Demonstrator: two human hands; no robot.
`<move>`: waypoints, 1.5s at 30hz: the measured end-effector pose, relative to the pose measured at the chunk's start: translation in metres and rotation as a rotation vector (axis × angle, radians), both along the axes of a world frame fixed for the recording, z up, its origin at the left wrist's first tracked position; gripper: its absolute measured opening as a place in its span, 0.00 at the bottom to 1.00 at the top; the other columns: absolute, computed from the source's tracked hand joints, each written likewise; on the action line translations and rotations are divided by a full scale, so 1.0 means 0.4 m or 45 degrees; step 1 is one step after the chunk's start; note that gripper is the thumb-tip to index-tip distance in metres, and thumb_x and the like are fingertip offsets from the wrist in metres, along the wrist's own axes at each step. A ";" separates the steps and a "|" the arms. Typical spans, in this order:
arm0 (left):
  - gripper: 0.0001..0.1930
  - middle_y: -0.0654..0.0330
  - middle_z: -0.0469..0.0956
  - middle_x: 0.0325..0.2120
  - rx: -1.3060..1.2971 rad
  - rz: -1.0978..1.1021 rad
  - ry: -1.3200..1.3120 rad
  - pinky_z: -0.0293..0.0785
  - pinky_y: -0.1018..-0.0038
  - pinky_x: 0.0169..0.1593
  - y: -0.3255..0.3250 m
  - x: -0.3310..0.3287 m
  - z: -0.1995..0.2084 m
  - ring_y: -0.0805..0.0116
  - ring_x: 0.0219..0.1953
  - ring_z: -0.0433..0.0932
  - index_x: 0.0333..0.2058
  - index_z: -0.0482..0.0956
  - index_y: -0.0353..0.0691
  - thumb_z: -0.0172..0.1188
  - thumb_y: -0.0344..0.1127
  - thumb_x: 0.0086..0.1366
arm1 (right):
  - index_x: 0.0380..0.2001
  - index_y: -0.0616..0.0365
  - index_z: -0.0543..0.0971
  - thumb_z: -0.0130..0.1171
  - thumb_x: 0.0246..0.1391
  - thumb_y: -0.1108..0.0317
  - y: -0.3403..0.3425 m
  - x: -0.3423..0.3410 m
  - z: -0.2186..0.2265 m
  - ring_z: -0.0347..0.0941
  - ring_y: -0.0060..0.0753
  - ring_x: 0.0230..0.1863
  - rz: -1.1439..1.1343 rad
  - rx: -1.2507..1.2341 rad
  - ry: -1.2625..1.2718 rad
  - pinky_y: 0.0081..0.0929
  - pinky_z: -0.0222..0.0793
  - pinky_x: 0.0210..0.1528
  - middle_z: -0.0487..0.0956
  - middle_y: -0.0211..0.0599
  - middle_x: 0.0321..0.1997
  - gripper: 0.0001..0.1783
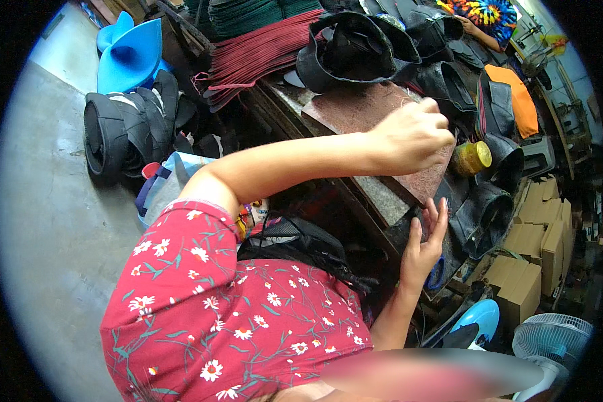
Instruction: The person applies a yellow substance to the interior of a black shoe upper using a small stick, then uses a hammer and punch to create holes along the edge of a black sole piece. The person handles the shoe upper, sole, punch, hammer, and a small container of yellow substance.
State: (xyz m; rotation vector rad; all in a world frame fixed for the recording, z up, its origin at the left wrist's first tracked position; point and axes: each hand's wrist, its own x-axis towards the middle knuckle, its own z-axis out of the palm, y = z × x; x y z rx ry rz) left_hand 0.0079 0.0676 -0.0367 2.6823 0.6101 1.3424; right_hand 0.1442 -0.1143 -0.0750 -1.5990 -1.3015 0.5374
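Observation:
My left hand is closed in a fist above a reddish-brown sheet that lies on the worktable. Whatever its fingers may hold is hidden. Lower down, beside the table's near edge, my right hand is raised with its fingers spread and nothing visible in them. A small yellow jar stands just right of my left hand. Close to my right hand are a blue loop-shaped handle and a curved black leather-like piece. Another large black piece rests at the sheet's far edge.
Red-edged stacked sheets and green stacks lie at the back. Black rolled pieces and blue sheets are at left. Cardboard boxes and a fan stand at right. Another person's hand is at the far side.

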 end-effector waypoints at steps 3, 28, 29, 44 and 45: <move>0.16 0.55 0.78 0.35 0.034 0.239 -0.070 0.70 0.63 0.51 -0.020 -0.146 0.013 0.54 0.44 0.73 0.40 0.80 0.40 0.68 0.40 0.54 | 0.65 0.61 0.63 0.59 0.56 0.74 0.055 -0.027 0.039 0.67 0.49 0.63 -0.021 0.178 -0.628 0.41 0.58 0.65 0.74 0.50 0.59 0.34; 0.32 0.46 0.78 0.40 -0.413 0.780 0.284 0.72 0.60 0.51 -0.050 -0.344 -0.132 0.48 0.45 0.74 0.50 0.73 0.28 0.66 0.49 0.57 | 0.72 0.54 0.50 0.62 0.55 0.69 0.140 0.058 -0.017 0.64 0.49 0.64 0.070 -0.060 -0.125 0.38 0.61 0.63 0.63 0.57 0.66 0.45; 0.33 0.45 0.78 0.41 -0.447 0.763 0.308 0.72 0.61 0.52 -0.052 -0.354 -0.128 0.47 0.45 0.74 0.51 0.72 0.27 0.66 0.50 0.57 | 0.72 0.53 0.49 0.62 0.54 0.71 0.111 0.052 -0.012 0.65 0.49 0.63 0.066 -0.092 0.035 0.38 0.63 0.61 0.63 0.57 0.65 0.47; 0.28 0.43 0.79 0.33 -0.380 0.925 0.136 0.77 0.56 0.42 0.096 -0.270 -0.071 0.43 0.39 0.80 0.47 0.66 0.37 0.69 0.42 0.54 | 0.73 0.44 0.36 0.62 0.52 0.78 0.099 0.042 0.010 0.73 0.28 0.43 -0.072 -0.107 0.991 0.21 0.73 0.34 0.70 0.48 0.58 0.57; 0.26 0.43 0.79 0.34 -0.398 0.900 0.135 0.77 0.56 0.43 0.109 -0.262 -0.069 0.44 0.39 0.80 0.47 0.68 0.38 0.68 0.42 0.54 | 0.73 0.46 0.36 0.62 0.51 0.79 0.104 0.034 0.012 0.73 0.31 0.46 -0.053 -0.060 1.018 0.23 0.74 0.38 0.69 0.48 0.59 0.57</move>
